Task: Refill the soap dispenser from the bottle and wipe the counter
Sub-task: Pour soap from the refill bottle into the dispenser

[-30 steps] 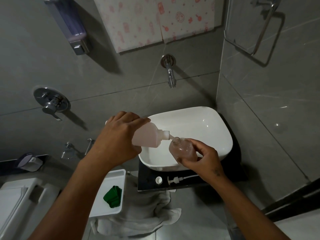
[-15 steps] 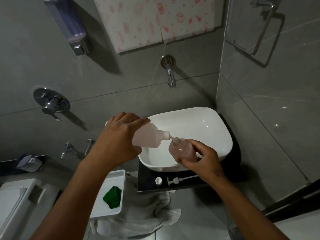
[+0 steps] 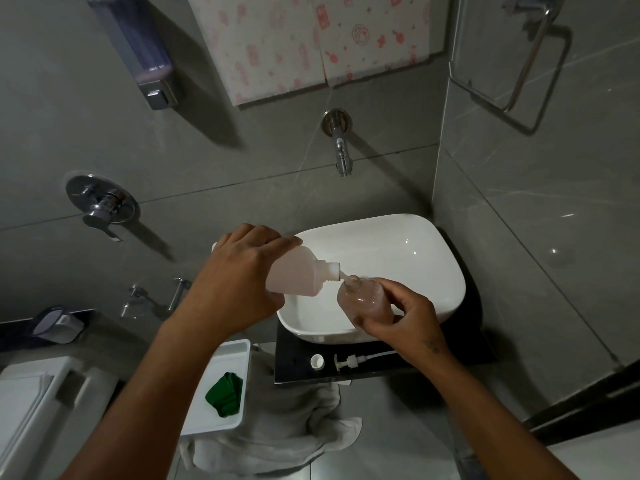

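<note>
My left hand (image 3: 239, 282) grips a pale pink refill bottle (image 3: 301, 271), tipped on its side with its open neck pointing right. A thin stream of soap runs from that neck into the mouth of a clear soap dispenser (image 3: 363, 299), which my right hand (image 3: 405, 320) holds tilted over the white basin (image 3: 433, 271). The dispenser holds pinkish liquid. On the black counter (image 3: 298, 372) in front of the basin lie the dispenser's pump (image 3: 353, 361) and a small white cap (image 3: 317, 361). A green cloth (image 3: 223, 394) lies in a white tray (image 3: 239, 348).
A chrome tap (image 3: 341, 147) juts from the grey wall above the basin. A wall-mounted dispenser (image 3: 138, 53) hangs upper left, a mixer handle (image 3: 102, 206) below it. A grey towel (image 3: 277, 434) hangs under the counter. A toilet cistern (image 3: 34, 403) stands lower left, a towel ring (image 3: 519, 57) upper right.
Both hands hold almost still while the bottle keeps pouring into the dispenser. The view has barely shifted.
</note>
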`<state>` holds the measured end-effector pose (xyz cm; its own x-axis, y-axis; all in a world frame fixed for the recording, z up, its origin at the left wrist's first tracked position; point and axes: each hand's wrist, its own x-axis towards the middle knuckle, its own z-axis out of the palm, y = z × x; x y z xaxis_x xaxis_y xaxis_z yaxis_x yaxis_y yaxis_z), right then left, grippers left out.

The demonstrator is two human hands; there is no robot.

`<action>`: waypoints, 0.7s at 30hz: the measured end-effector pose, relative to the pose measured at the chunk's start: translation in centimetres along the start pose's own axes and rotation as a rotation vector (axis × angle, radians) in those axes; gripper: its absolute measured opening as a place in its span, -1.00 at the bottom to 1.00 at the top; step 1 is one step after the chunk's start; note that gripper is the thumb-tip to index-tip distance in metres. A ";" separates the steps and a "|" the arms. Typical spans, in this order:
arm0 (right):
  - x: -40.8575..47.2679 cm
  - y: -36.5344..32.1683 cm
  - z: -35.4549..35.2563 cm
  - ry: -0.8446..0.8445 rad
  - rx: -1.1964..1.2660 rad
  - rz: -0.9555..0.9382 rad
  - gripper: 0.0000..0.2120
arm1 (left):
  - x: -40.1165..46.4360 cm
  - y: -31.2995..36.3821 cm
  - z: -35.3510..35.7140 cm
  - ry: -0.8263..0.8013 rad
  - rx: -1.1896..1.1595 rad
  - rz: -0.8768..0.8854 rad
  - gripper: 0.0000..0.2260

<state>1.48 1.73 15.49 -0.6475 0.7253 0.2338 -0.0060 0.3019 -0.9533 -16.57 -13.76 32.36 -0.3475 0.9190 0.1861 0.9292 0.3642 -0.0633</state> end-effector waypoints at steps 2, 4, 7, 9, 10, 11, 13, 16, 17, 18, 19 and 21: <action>0.0 0.1 0.0 -0.003 0.000 -0.005 -0.51 | 0.0 0.0 0.1 -0.001 0.001 0.003 -0.22; 0.0 0.0 0.0 -0.010 -0.005 -0.014 -0.52 | 0.0 0.1 0.2 -0.002 0.000 0.001 -0.22; 0.0 -0.1 0.1 -0.013 -0.012 -0.023 -0.52 | -0.1 0.1 0.2 -0.003 0.001 -0.001 -0.22; 0.0 -0.2 0.3 -0.010 -0.006 -0.025 -0.52 | -0.1 0.1 0.1 0.001 0.001 0.003 -0.22; 0.0 -0.2 0.3 -0.009 -0.002 -0.024 -0.52 | -0.1 0.1 0.1 0.002 0.002 0.004 -0.22; 0.0 -0.2 0.4 -0.008 0.003 -0.022 -0.52 | -0.2 0.1 0.1 0.002 0.003 0.004 -0.22; 0.0 -0.2 0.5 -0.007 0.009 -0.018 -0.53 | -0.2 0.1 0.1 0.003 0.002 0.004 -0.22; -0.1 0.0 0.5 -0.014 0.009 -0.010 -0.51 | -0.2 0.1 0.0 0.000 0.003 0.002 -0.22; -0.1 0.1 0.5 -0.015 0.008 -0.007 -0.50 | -0.2 0.2 0.0 -0.003 0.004 0.003 -0.22; -0.1 0.1 0.5 -0.013 0.008 -0.005 -0.50 | -0.2 0.2 0.0 -0.004 0.005 0.003 -0.22; -0.1 0.1 0.5 -0.009 0.006 -0.003 -0.50 | -0.2 0.2 0.0 -0.005 0.005 0.003 -0.22; -0.1 0.0 0.4 -0.001 -0.003 -0.009 -0.52 | -0.2 0.3 0.0 -0.009 0.006 -0.001 -0.22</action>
<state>1.22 1.41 15.43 -0.6483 0.7218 0.2421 -0.0097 0.3102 -0.9506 -16.24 -13.85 32.25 -0.3493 0.9200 0.1776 0.9281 0.3657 -0.0691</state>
